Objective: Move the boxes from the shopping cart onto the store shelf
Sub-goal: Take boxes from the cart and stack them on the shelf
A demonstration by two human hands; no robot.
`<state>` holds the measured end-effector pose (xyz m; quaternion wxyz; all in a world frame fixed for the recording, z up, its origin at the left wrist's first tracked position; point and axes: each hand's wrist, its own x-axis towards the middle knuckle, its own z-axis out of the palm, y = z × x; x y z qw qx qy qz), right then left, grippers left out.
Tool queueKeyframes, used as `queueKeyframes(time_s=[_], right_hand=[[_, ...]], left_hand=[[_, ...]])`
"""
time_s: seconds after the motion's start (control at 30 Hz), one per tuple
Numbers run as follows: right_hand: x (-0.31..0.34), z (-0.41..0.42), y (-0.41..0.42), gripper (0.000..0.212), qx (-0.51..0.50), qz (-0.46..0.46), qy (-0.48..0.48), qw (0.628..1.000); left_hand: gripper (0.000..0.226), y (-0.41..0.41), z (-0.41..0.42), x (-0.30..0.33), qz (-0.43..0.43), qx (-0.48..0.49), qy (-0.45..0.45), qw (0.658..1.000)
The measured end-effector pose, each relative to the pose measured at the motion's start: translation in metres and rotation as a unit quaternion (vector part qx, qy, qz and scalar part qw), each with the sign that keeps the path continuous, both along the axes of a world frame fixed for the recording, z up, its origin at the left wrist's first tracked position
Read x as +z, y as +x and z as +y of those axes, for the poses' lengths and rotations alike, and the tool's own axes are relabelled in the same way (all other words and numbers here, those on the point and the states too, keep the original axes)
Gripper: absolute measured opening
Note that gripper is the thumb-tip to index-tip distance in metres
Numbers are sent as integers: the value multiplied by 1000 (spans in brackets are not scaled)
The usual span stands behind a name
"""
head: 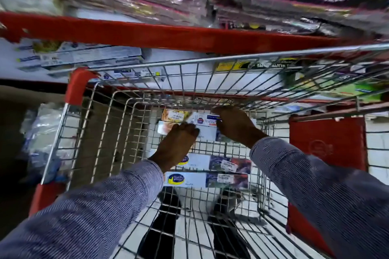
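Note:
Both my hands reach down into the wire shopping cart [126,111]. My left hand [176,145] and my right hand [233,126] close on the two ends of a white box [205,122] at the far end of the cart floor. Another box with an orange picture [174,114] lies just behind it. Two long white boxes with a blue and yellow logo [202,162] [195,180] lie nearer me on the cart floor. The store shelf [179,57] with a red front edge runs across above the cart, holding several similar white boxes [84,57] at the left.
An upper shelf with a red edge [147,33] carries shiny wrapped packs and colourful packages. Green and yellow packages [347,88] sit on the shelf at the right. Plastic-wrapped goods [44,132] lie low at the left. The cart's red plastic corners [326,143] flank my arms.

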<state>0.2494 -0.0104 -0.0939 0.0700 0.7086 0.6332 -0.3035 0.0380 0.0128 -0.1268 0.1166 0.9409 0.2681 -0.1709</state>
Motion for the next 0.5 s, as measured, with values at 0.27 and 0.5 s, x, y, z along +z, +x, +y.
queueKeyframes(time_s=[0.27, 0.5], right_hand=[[-9, 12, -2, 56, 18, 7, 15, 1000], [-20, 13, -1, 65, 102, -3, 0, 995]], left_hand=[[45, 16, 6, 19, 38, 42, 25, 998], [50, 14, 5, 14, 50, 41, -28, 997]])
